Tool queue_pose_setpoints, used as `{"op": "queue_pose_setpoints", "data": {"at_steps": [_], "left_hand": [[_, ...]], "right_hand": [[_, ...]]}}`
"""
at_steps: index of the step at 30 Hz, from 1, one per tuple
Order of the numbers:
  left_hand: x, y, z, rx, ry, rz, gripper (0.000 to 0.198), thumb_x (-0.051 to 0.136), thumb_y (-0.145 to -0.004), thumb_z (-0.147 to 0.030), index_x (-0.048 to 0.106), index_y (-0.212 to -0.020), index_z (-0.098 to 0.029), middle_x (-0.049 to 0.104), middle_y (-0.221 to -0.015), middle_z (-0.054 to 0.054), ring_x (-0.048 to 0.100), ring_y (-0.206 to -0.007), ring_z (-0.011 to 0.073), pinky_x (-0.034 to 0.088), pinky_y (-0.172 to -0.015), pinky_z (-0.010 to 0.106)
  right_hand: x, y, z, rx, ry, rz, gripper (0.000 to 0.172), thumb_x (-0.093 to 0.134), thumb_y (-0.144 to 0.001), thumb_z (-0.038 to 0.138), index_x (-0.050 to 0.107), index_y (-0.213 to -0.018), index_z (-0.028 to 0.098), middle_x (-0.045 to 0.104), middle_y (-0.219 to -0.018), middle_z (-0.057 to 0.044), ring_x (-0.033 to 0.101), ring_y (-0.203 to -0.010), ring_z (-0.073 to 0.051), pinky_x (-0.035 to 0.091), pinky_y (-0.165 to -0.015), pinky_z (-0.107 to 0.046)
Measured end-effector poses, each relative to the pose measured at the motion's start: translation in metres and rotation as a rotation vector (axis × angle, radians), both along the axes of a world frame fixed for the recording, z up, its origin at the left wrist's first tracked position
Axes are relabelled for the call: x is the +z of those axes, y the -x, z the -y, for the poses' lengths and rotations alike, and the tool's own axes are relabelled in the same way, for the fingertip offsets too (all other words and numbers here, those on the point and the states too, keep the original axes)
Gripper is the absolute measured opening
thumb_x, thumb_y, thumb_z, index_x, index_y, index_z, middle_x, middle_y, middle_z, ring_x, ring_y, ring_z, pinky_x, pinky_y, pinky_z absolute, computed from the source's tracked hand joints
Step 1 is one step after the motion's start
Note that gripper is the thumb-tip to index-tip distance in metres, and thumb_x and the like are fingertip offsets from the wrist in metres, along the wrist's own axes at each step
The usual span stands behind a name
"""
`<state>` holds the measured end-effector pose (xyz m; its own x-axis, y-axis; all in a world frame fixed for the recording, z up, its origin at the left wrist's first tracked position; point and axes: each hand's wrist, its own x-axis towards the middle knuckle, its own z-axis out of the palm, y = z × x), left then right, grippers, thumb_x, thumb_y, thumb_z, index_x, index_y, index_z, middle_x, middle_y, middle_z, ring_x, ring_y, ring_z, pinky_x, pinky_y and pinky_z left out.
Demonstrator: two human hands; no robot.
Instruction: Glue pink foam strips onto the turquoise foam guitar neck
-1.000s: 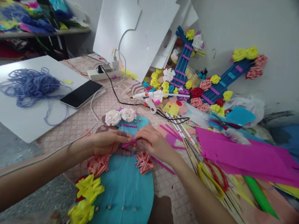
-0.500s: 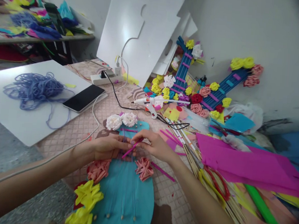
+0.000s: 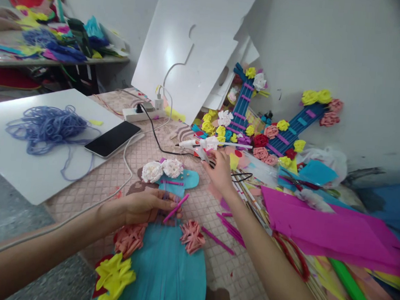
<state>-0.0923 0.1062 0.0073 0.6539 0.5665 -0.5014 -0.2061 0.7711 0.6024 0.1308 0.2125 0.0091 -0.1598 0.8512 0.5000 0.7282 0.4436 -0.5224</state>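
Observation:
My left hand (image 3: 156, 205) is closed on a thin magenta stick (image 3: 175, 209), pinched at a slant between thumb and fingers. It hovers over the neck of a turquoise guitar-shaped cutout (image 3: 166, 267) strung with blue yarn. White paper flowers (image 3: 162, 169) sit at its head, a pink flower (image 3: 192, 236) on either side, and yellow flowers (image 3: 116, 273) lower left. Farther back, my right hand (image 3: 219, 170) has its fingers closed around the handle of a white hot glue gun (image 3: 200, 146), which lies on the table with its nozzle pointing left.
A phone (image 3: 112, 138) and tangled blue yarn (image 3: 49, 126) lie on a white board. A white cable (image 3: 126, 158) crosses over my left forearm. At right are magenta sheets (image 3: 319, 224), red-handled scissors (image 3: 292, 254) and wooden sticks. Two decorated blue guitars (image 3: 243, 102) lean at the wall.
My right hand has let go of the magenta stick and moved up and right to the glue gun's handle. My left hand still holds the stick. The view has shifted slightly.

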Motion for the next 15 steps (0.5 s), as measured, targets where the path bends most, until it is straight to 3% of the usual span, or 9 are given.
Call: {"op": "queue_pose_setpoints", "data": {"at_steps": [4, 8, 11, 15], "left_hand": [[0.0, -0.001, 0.0, 0.009, 0.013, 0.002, 0.025, 0.078, -0.069, -0.022, 0.063, -0.086, -0.013, 0.071, -0.082, 0.007, 0.067, -0.077, 0.0161, 0.051, -0.075, 0.028], [0.004, -0.002, 0.0, 0.009, 0.019, 0.005, 0.024, 0.078, -0.069, -0.022, 0.064, -0.085, -0.013, 0.071, -0.081, 0.006, 0.067, -0.077, 0.0165, 0.051, -0.075, 0.029], [0.006, -0.003, 0.0, 0.017, 0.025, -0.006, 0.023, 0.078, -0.068, -0.02, 0.064, -0.084, -0.013, 0.071, -0.08, 0.006, 0.067, -0.077, 0.0168, 0.052, -0.075, 0.029], [0.008, -0.003, 0.0, 0.026, 0.047, -0.006, 0.021, 0.078, -0.068, -0.018, 0.062, -0.082, -0.014, 0.071, -0.078, 0.005, 0.068, -0.077, 0.0169, 0.052, -0.077, 0.031]], "right_hand": [[-0.006, 0.008, -0.031, 0.061, 0.039, 0.144, 0.028, 0.071, -0.071, 0.028, 0.061, -0.094, 0.017, 0.06, -0.097, -0.012, 0.05, -0.099, -0.03, 0.038, -0.091, -0.046], [-0.01, 0.015, -0.044, 0.111, 0.073, 0.129, 0.025, 0.072, -0.069, 0.028, 0.064, -0.089, 0.016, 0.063, -0.085, -0.008, 0.054, -0.091, -0.028, 0.041, -0.086, -0.044], [-0.007, 0.015, -0.043, 0.129, 0.081, 0.069, 0.021, 0.068, -0.073, 0.03, 0.065, -0.089, 0.016, 0.065, -0.084, -0.008, 0.057, -0.087, -0.026, 0.044, -0.083, -0.041], [0.014, 0.005, -0.022, 0.094, 0.081, -0.096, 0.029, 0.058, -0.082, 0.035, 0.063, -0.102, 0.016, 0.068, -0.093, -0.007, 0.061, -0.086, -0.023, 0.048, -0.078, -0.036]]}}
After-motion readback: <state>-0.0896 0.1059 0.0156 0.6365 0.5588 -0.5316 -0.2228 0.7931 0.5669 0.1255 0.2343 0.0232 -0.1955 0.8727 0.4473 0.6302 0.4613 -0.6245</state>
